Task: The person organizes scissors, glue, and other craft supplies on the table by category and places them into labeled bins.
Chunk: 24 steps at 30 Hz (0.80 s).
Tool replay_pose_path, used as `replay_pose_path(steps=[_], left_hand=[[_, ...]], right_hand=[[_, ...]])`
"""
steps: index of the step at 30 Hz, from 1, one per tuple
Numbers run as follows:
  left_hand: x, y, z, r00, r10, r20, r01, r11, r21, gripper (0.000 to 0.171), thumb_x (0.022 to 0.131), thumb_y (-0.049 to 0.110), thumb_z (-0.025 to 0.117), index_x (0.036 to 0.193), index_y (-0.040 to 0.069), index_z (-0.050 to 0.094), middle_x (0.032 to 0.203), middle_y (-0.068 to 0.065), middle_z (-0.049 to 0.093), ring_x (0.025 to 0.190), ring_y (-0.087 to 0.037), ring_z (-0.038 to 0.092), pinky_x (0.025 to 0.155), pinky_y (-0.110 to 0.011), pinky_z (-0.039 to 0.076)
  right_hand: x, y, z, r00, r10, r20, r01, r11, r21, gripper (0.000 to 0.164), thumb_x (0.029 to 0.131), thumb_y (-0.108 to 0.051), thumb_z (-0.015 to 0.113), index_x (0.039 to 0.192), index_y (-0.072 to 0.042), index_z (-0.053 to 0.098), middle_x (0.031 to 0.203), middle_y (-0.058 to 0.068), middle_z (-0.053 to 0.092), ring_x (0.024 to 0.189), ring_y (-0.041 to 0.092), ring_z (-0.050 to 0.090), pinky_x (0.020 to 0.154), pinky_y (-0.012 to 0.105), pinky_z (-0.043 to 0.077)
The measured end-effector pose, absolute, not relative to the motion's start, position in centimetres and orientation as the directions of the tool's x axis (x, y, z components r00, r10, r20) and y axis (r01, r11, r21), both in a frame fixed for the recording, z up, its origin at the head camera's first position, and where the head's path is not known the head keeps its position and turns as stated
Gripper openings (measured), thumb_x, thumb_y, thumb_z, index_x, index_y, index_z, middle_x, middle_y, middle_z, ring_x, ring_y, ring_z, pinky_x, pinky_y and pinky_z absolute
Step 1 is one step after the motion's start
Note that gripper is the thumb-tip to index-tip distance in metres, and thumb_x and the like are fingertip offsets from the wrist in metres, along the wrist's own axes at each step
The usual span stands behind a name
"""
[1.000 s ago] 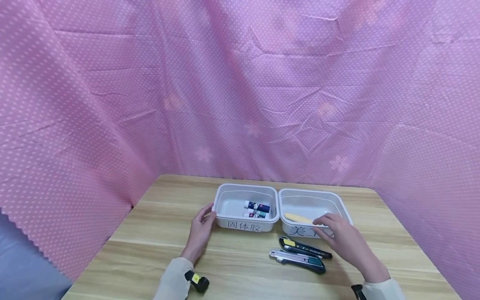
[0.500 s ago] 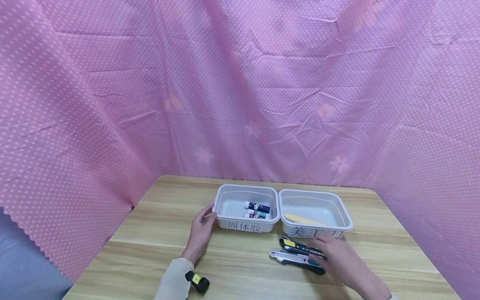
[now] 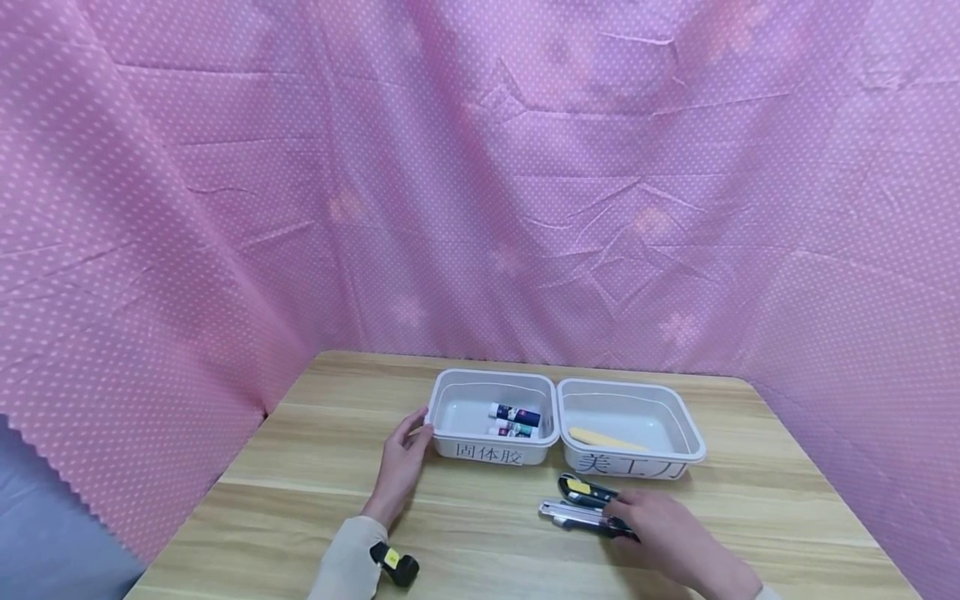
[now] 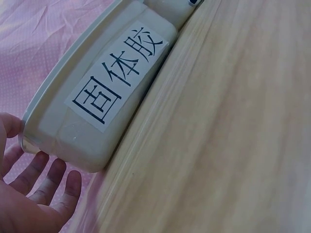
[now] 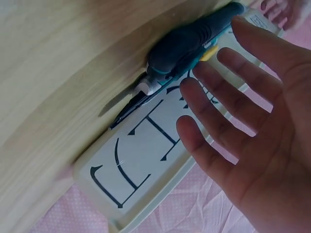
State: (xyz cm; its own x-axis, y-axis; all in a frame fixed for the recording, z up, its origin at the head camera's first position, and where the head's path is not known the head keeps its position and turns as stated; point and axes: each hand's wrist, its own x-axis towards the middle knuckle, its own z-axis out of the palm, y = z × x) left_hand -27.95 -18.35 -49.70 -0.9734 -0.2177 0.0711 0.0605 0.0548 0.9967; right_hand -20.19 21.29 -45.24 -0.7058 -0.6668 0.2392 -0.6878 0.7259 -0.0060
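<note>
In the head view, my left hand [image 3: 402, 458] touches the left end of a white plastic box [image 3: 487, 377], its fingertips at the rim and end wall. Glue sticks [image 3: 514, 414] lie inside that box. My right hand [image 3: 663, 533] is over the rear ends of two utility knives on the table. One knife [image 3: 577, 487] is black with a yellow patch; the other utility knife [image 3: 570, 512] has a silver front and a dark green body [image 5: 189, 43]. The right wrist view shows the right fingers extended beside the knives, thumb apart. Their rear ends are hidden by the hand in the head view.
A second white box [image 3: 630, 386] stands against the first on its right, with a slim yellow object [image 3: 600, 438] inside. Both boxes have printed labels in front. The wooden table [image 3: 262, 500] ends at a pink dotted cloth [image 3: 480, 208] behind.
My right hand has moved from the right box's front rim down toward me, onto the rear ends of the utility knives. The left hand has stayed at its box.
</note>
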Motion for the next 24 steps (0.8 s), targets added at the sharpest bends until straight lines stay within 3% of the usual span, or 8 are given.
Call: replay_pose_path(steps=[13, 24], left_hand=[[-28.05, -18.23, -49.61, -0.974, -0.214, 0.069, 0.062, 0.040, 0.997, 0.048, 0.104, 0.022, 0.060, 0.150, 0.013, 0.050, 0.153, -0.013, 0.049, 0.131, -0.033, 0.056, 0.109, -0.041, 0.053], [-28.01, -18.22, -49.74, -0.974, -0.217, 0.068, 0.062, 0.033, 0.998, 0.048, 0.104, 0.022, 0.060, 0.151, 0.013, 0.049, 0.152, -0.015, 0.049, 0.131, -0.035, 0.056, 0.109, -0.043, 0.053]], right_hand=[[-20.45, 20.70, -45.96, -0.712, -0.675, 0.193, -0.685, 0.728, 0.022, 0.026, 0.075, -0.023, 0.087, 0.097, -0.022, 0.072, 0.089, -0.008, 0.063, 0.074, 0.007, 0.056, 0.062, 0.030, 0.053], [-20.26, 20.35, -45.82, -0.774, -0.623, 0.115, -0.632, 0.771, -0.077, 0.027, 0.079, -0.021, 0.085, 0.101, -0.024, 0.071, 0.097, -0.008, 0.062, 0.081, 0.007, 0.057, 0.065, 0.031, 0.055]])
